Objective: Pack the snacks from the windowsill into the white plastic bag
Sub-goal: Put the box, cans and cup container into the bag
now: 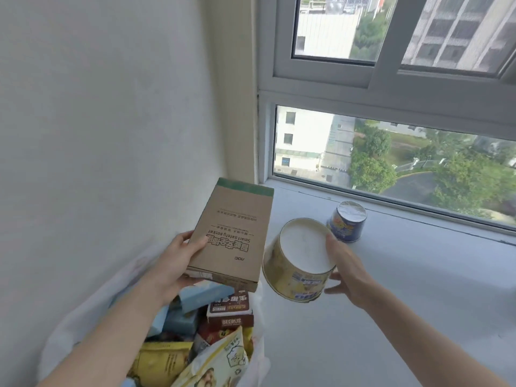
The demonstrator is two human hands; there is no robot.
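My left hand (178, 263) grips a flat brown cardboard box (233, 236) by its left edge and holds it above the open white plastic bag (92, 311). My right hand (344, 270) holds a yellow paper snack tub (298, 261) upside down, its white bottom facing up, just right of the bag's mouth and off the sill. A blue snack cup (347, 224) with a foil top stands on the windowsill (405, 289) behind the tub. The bag holds several snack packs, among them blue boxes (195, 303), a dark red box (230, 311) and yellow pouches (217, 361).
A white wall (97, 121) closes the left side, right against the bag. The window frame (391, 88) and glass run along the back of the sill. The sill's grey surface stretches to the right of my right arm.
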